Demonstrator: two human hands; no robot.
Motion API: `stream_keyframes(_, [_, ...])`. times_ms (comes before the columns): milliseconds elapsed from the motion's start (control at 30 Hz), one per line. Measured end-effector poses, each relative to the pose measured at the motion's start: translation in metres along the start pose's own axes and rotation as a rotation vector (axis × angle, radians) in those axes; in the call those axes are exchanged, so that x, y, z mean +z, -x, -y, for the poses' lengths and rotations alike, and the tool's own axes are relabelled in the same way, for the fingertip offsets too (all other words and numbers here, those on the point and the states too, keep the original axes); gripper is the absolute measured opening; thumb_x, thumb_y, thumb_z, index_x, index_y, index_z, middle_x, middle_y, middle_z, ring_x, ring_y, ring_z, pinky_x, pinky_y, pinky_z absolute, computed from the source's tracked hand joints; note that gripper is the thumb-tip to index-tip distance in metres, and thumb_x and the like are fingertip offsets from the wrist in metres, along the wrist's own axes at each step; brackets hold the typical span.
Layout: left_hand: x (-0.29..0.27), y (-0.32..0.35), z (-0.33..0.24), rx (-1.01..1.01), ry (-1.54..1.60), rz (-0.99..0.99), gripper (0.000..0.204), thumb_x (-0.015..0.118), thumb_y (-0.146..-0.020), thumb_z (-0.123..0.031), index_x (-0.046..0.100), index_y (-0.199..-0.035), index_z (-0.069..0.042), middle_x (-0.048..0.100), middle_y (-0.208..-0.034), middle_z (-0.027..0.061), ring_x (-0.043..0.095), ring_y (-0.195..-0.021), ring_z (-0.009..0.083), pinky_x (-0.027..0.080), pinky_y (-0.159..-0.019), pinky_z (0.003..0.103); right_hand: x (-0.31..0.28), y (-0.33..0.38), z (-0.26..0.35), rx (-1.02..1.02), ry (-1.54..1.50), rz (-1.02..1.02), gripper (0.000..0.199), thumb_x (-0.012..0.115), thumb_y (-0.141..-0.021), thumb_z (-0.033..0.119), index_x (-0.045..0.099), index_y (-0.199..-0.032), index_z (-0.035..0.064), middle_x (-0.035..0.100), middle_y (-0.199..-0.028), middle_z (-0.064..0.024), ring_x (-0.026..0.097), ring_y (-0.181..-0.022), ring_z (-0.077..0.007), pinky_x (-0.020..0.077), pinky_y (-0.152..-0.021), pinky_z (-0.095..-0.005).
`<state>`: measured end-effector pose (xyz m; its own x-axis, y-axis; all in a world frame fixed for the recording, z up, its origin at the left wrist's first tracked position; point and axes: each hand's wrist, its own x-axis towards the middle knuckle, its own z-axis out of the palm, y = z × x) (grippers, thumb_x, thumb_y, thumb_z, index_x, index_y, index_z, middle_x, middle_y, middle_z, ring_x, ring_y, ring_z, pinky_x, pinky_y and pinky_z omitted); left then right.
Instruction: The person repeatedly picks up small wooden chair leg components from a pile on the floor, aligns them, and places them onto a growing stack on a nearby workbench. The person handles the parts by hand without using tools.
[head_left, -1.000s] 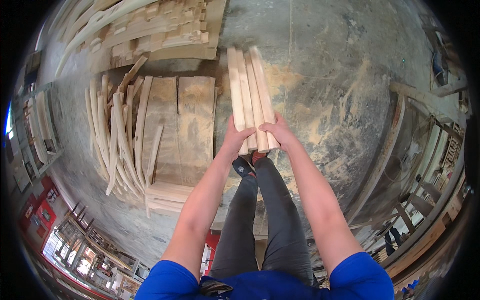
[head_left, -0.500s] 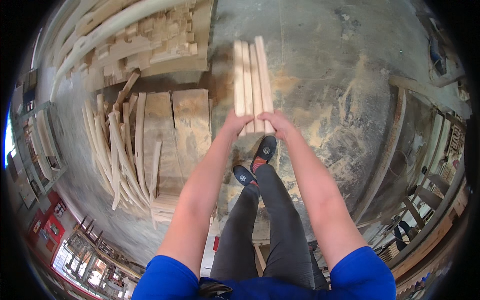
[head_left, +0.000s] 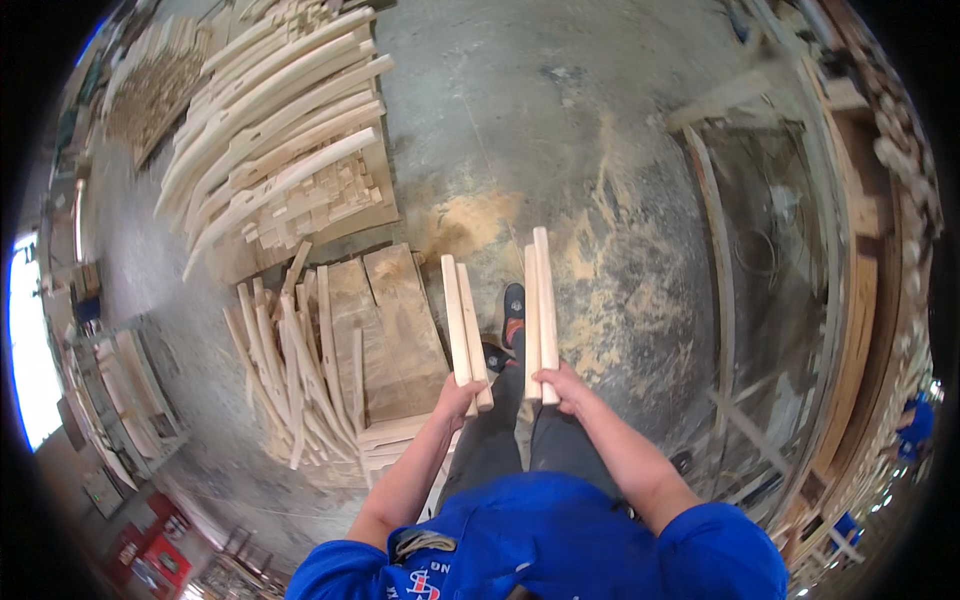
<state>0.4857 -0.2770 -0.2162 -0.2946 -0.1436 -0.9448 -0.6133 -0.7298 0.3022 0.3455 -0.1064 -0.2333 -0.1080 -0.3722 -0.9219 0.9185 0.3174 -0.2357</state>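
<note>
Head view: left hand (head_left: pixel 458 396) clamped on the near ends of two pale wood slats (head_left: pixel 462 320), right hand (head_left: pixel 562 388) clamped on another slat pair (head_left: pixel 540 305), both pairs held apart, pointing forward above the dusty concrete floor (head_left: pixel 600 150), beside curved wood pieces (head_left: pixel 290 370) on boards (head_left: pixel 395 330).

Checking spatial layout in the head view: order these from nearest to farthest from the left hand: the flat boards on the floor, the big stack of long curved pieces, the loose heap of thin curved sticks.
From the left hand:
1. Flat boards, just left of it.
2. Heap of thin curved sticks, farther left.
3. Stack of long curved pieces, far, upper left.
</note>
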Motion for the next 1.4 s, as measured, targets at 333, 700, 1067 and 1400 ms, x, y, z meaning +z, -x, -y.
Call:
stream_keyframes(333, [0.105, 0.068, -0.048, 0.270, 0.045, 0.211, 0.042, 0.055, -0.076, 0.002, 0.046, -0.117, 0.006, 0.061, -0.099, 0.0171, 0.062, -0.087, 0.0274, 0.055, -0.071, 0.036, -0.004, 0.092, 0.069, -0.079, 0.106, 0.128, 0.042, 0.071, -0.069, 0.019, 0.059, -0.100, -0.0067, 0.063, -0.083, -0.0134, 0.060, -0.067, -0.0206, 0.0486, -0.057, -0.0320])
stream_keyframes(700, [0.341, 0.184, -0.216, 0.970, -0.286, 0.313, 0.055, 0.060, -0.072, 0.001, 0.035, -0.121, 0.001, 0.050, -0.110, 0.0135, 0.053, -0.100, 0.0224, 0.044, -0.088, 0.034, -0.080, 0.268, 0.280, -0.936, 0.227, 0.081, 0.051, 0.068, -0.070, 0.011, 0.048, -0.114, -0.0041, 0.058, -0.100, -0.0117, 0.058, -0.087, -0.0169, 0.0479, -0.075, -0.0285])
stream_keyframes(1067, [0.650, 0.282, -0.421, 1.323, -0.575, 0.896, 0.061, 0.064, -0.070, -0.006, 0.035, -0.123, 0.005, 0.053, -0.106, 0.0136, 0.056, -0.095, 0.0193, 0.047, -0.081, 0.031, -0.168, 0.482, 0.507, -1.486, 0.035, -0.305, 0.055, 0.063, -0.071, -0.001, 0.042, -0.122, -0.0051, 0.058, -0.103, -0.0164, 0.062, -0.087, -0.0239, 0.0544, -0.072, -0.0329])
stream_keyframes(1400, [0.933, 0.273, -0.549, 1.142, -1.298, 1.029, 0.056, 0.065, -0.077, -0.030, 0.045, -0.120, 0.000, 0.056, -0.108, 0.0081, 0.051, -0.104, 0.0196, 0.042, -0.086, 0.039, -0.289, 0.552, 0.682, -1.279, -0.018, -1.049, 0.054, 0.069, -0.069, 0.027, 0.052, -0.102, -0.0112, 0.060, -0.086, -0.0166, 0.061, -0.073, -0.0249, 0.0493, -0.064, -0.0350])
